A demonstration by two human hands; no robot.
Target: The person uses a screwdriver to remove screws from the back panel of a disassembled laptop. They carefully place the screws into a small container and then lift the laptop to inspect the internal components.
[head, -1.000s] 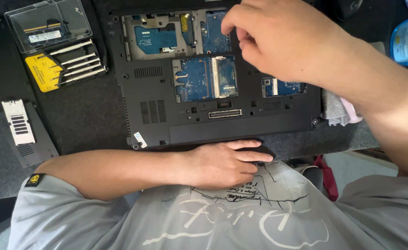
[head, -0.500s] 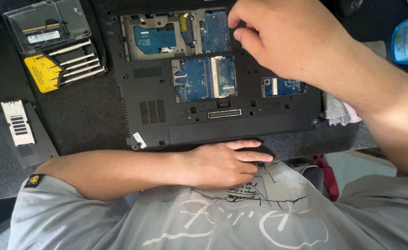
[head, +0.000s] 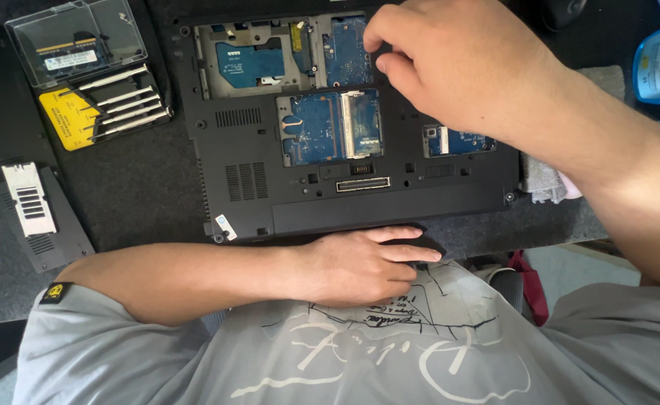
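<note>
The laptop (head: 345, 187) lies upside down with its bottom cover (head: 37, 217) already off at nine o'clock, boards exposed. The right hand (head: 457, 67) pinches its fingers at the twelve o'clock bay, whatever they grip hidden; the left hand (head: 360, 266) lies flat, fingers together, against the six o'clock edge.

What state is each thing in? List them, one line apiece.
Laptop: upside down, bottom cover off, blue boards exposed.
Screwdriver case: clear lid open, drivers seated in their slots.
Cover panel: detached, lying on the mat left of the laptop.
Right hand: fingers pinched over the far bay.
Left hand: flat, empty, against the laptop's near edge.
</note>
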